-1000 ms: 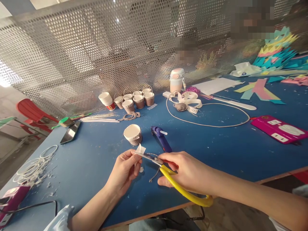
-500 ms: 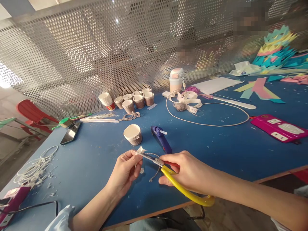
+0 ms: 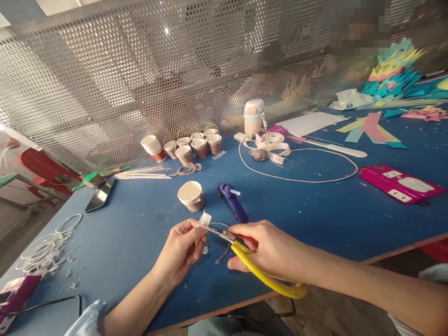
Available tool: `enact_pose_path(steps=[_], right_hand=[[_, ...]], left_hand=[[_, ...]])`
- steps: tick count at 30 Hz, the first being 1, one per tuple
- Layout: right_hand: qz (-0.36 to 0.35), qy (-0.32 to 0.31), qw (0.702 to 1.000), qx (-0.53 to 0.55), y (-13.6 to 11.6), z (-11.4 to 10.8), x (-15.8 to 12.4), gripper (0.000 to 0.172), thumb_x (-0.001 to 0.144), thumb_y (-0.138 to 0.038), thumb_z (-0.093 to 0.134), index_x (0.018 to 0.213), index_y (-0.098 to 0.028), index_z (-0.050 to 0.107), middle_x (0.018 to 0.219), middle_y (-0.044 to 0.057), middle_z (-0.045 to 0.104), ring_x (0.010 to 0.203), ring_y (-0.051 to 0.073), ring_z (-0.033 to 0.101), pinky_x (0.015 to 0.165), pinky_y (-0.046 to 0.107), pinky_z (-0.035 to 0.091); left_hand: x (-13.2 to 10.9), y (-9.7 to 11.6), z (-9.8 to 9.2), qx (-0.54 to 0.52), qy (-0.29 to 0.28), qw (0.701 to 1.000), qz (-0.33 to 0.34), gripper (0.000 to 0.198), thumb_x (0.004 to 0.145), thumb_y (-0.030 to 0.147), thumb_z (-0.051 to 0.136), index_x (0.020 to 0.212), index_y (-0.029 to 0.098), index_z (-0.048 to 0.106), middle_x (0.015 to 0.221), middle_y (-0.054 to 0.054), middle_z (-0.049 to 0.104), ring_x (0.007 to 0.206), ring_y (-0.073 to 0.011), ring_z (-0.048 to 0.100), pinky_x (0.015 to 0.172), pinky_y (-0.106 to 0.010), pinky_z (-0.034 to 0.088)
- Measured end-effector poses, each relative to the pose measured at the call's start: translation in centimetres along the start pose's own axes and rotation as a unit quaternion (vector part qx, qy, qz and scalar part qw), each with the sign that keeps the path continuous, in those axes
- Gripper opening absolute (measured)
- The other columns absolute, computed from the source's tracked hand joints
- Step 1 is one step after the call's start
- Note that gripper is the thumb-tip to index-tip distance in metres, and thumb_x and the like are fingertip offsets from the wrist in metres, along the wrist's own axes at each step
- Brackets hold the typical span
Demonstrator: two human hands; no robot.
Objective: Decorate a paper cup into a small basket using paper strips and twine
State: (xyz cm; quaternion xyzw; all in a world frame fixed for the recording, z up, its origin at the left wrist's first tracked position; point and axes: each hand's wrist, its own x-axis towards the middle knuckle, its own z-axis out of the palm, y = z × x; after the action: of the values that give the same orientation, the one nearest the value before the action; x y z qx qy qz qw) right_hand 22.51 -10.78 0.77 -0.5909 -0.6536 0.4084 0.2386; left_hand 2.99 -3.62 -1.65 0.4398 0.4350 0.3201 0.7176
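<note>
My left hand [image 3: 182, 249] pinches a small white piece [image 3: 204, 219] between thumb and fingers. Closed around yellow-handled scissors [image 3: 268, 277], my right hand [image 3: 261, 247] points the blades left, and they reach the white piece at my left fingertips. A thin twisted cord [image 3: 223, 255] hangs by the blades near my right fingertips; how it is held is unclear. Just beyond the hands stands a cup [image 3: 191, 196] with a white top and brown lower part. Right of it lies a blue glue gun [image 3: 233, 202].
Behind are small brown-and-white buckets [image 3: 184, 154], stacked paper cups [image 3: 153, 147], sticks [image 3: 143, 176] and a lidded bottle [image 3: 254, 116]. A magenta power strip [image 3: 402, 183] lies right. Tangled white cord [image 3: 45, 249] and a phone [image 3: 100, 195] are left. A person's hand [image 3: 13, 143] shows far left.
The whole view has shifted slightly, so the table objects appear a little further left. More of the white piece shows above the blades. A person's hand has appeared at the far left.
</note>
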Motion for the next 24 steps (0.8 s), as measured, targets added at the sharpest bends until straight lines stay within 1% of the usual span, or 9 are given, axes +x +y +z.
enact_pose_path(steps=[4, 10, 16, 19, 24], right_hand=[[-0.005, 0.001, 1.000, 0.007, -0.34, -0.12, -0.02, 0.036, 0.069, -0.049, 0.071, 0.065, -0.020, 0.050, 0.056, -0.009, 0.030, 0.052, 0.008, 0.024, 0.044, 0.022, 0.020], [-0.001, -0.002, 1.000, 0.007, 0.20, 0.04, -0.02, 0.032, 0.070, -0.045, 0.071, 0.064, -0.019, 0.053, 0.054, -0.009, 0.027, 0.052, 0.008, 0.022, 0.044, 0.023, 0.021], [-0.015, 0.005, 1.000, -0.012, 0.21, -0.07, 0.09, 0.033, 0.068, -0.048, 0.073, 0.069, -0.020, 0.055, 0.057, -0.008, 0.031, 0.052, 0.008, 0.026, 0.046, 0.023, 0.021], [-0.015, 0.001, 1.000, -0.007, 0.15, -0.15, 0.00, 0.035, 0.069, -0.050, 0.072, 0.069, -0.020, 0.054, 0.058, -0.008, 0.029, 0.053, 0.008, 0.025, 0.045, 0.023, 0.020], [-0.010, -0.005, 1.000, 0.014, 0.24, -0.06, -0.12, 0.035, 0.070, -0.047, 0.071, 0.066, -0.020, 0.050, 0.056, -0.009, 0.028, 0.053, 0.008, 0.024, 0.045, 0.022, 0.019]], left_hand=[[-0.01, -0.05, -0.04, 0.001, 0.000, 1.000, 0.005, 0.039, 0.059, 0.042, 0.083, 0.062, 0.014, 0.055, 0.046, 0.007, 0.052, 0.029, -0.0004, 0.035, 0.030, -0.013, 0.018], [-0.12, -0.19, -0.09, 0.015, -0.004, 1.000, -0.012, 0.040, 0.060, 0.042, 0.082, 0.060, 0.015, 0.053, 0.042, 0.007, 0.049, 0.029, -0.0009, 0.033, 0.031, -0.014, 0.018], [0.06, -0.18, -0.30, 0.020, -0.009, 1.000, -0.013, 0.039, 0.060, 0.043, 0.081, 0.060, 0.014, 0.055, 0.043, 0.006, 0.049, 0.028, -0.0012, 0.034, 0.031, -0.015, 0.016], [0.09, -0.14, -0.33, 0.015, -0.010, 1.000, -0.016, 0.039, 0.058, 0.042, 0.083, 0.059, 0.014, 0.056, 0.045, 0.006, 0.050, 0.028, -0.0010, 0.035, 0.030, -0.015, 0.016], [0.01, -0.12, -0.39, 0.006, -0.021, 1.000, -0.016, 0.038, 0.060, 0.040, 0.083, 0.059, 0.014, 0.056, 0.042, 0.007, 0.047, 0.028, -0.0009, 0.036, 0.031, -0.014, 0.017]])
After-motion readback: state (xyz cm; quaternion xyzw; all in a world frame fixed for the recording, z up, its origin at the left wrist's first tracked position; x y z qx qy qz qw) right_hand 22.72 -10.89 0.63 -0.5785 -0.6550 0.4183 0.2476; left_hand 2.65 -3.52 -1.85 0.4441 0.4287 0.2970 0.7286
